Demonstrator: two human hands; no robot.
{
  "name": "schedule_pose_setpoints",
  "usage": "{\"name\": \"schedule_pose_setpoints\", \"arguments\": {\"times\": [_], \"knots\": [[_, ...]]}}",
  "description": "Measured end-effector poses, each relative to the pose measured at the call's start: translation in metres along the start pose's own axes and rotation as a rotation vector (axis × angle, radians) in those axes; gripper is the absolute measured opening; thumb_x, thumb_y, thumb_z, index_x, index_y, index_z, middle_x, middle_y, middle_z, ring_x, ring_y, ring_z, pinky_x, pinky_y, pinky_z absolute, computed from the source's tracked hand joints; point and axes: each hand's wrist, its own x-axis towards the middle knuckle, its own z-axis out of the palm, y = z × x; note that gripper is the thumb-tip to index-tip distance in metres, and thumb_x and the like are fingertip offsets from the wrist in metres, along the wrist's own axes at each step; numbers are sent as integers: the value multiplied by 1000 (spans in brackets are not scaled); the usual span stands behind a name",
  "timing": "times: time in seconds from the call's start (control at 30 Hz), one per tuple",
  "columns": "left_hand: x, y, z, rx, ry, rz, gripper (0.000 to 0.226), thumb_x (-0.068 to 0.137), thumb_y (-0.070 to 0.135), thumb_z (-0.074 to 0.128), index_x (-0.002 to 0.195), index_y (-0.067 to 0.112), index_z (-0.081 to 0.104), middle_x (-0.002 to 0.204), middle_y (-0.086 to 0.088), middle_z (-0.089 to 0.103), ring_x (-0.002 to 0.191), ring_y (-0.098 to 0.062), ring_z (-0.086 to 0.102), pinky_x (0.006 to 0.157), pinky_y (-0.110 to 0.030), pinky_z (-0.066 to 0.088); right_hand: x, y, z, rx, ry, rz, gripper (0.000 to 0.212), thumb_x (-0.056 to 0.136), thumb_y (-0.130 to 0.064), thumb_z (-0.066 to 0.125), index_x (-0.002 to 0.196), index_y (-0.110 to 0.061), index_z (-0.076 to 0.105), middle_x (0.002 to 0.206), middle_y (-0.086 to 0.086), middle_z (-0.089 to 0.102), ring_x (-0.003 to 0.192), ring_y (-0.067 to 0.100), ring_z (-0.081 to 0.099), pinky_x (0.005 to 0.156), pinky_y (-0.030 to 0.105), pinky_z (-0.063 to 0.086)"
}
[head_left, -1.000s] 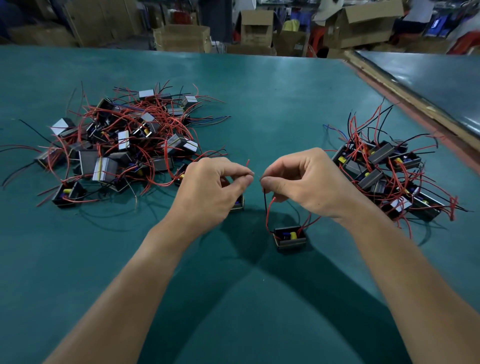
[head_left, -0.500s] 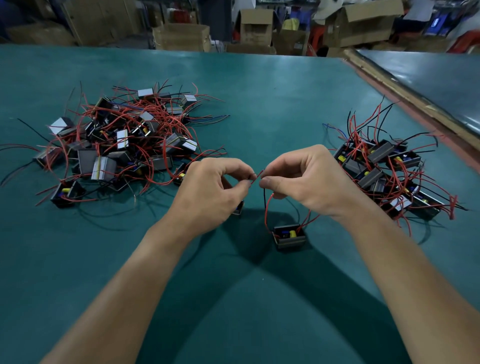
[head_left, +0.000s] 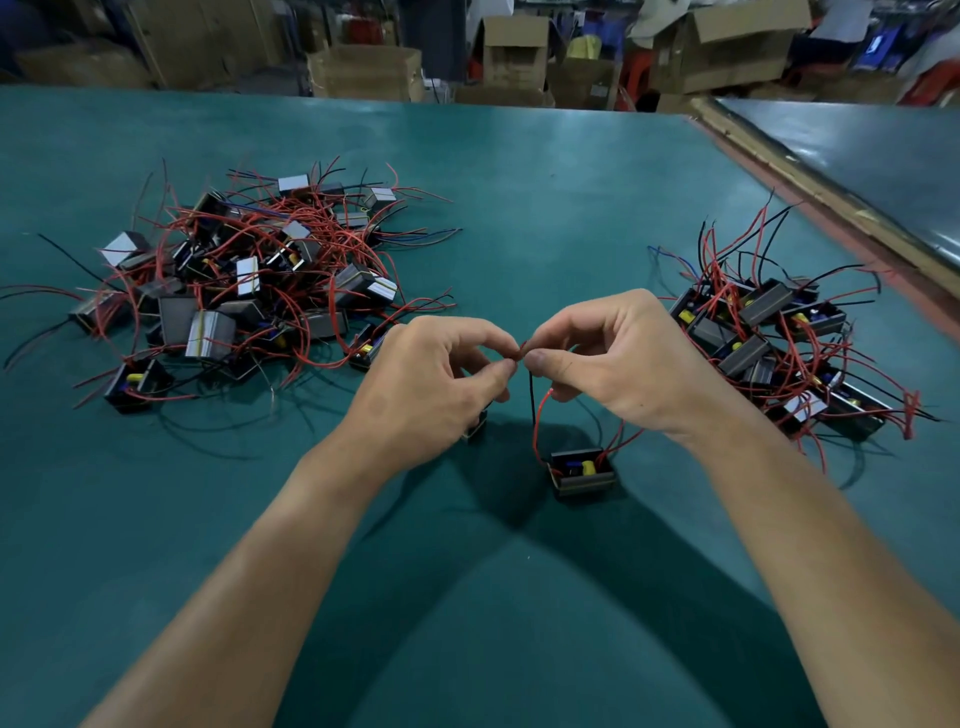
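Small black module (head_left: 582, 470) sits on the green surface (head_left: 519, 208), front centre, open side up, yellow part visible inside. Its red wire (head_left: 538, 415) loops up from the left edge into the right hand (head_left: 618, 364). A black wire (head_left: 531, 395) hangs straight down beside it. Right hand's fingers (head_left: 545, 361) are curled, thumb and forefinger pinching the red wire near its top. Left hand (head_left: 431, 389) mirrors it, thumb and forefinger tips closed on a short reddish wire tip (head_left: 522, 349) right where the two hands meet, above and just left of the module. Whether the ends are twisted together is too small to tell. Second module (head_left: 475, 430) peeks out under the left hand, mostly hidden. Left pile (head_left: 249, 280) of the same modules, with tangled red and black leads, lies far left, well apart from the hands. Right pile (head_left: 769, 343), neater, lies just beyond the right wrist. Cardboard boxes (head_left: 363, 73) stand past the far edge.
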Motion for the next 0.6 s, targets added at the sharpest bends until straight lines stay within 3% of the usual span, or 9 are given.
{"name": "schedule_pose_setpoints", "arguments": {"times": [0.17,0.33,0.5,0.6], "knots": [[-1,0,1,-1,-48,-8,12,83,29,64,87,33,75,64,7,71,53,-32,62,49,-46,55,0,0,0,4,6,-1,13,85,-5,75,77,-15,76,62,-1,70,54,7,62,54,17,51],[-1,0,3,-26,-113,-23,16,80,31,62,85,27,77,61,6,68,45,-13,53,49,-36,50,0,1,1,-9,3,-25,14,86,-4,74,76,-14,76,66,4,72,53,10,62,54,19,51],[-1,0,5,-64,-106,0,17,79,36,65,82,24,76,60,0,63,47,-13,46,47,-38,46,0,1,1,-6,0,-25,14,87,-1,72,76,-10,75,66,4,72,56,13,64,56,25,56],[-1,-2,5,-70,-90,20,14,78,37,69,81,26,77,48,11,53,44,-6,39,44,-25,34,-1,-1,2,20,-5,-22,13,86,-2,73,76,-10,75,64,2,72,55,11,63,55,20,54]]}}
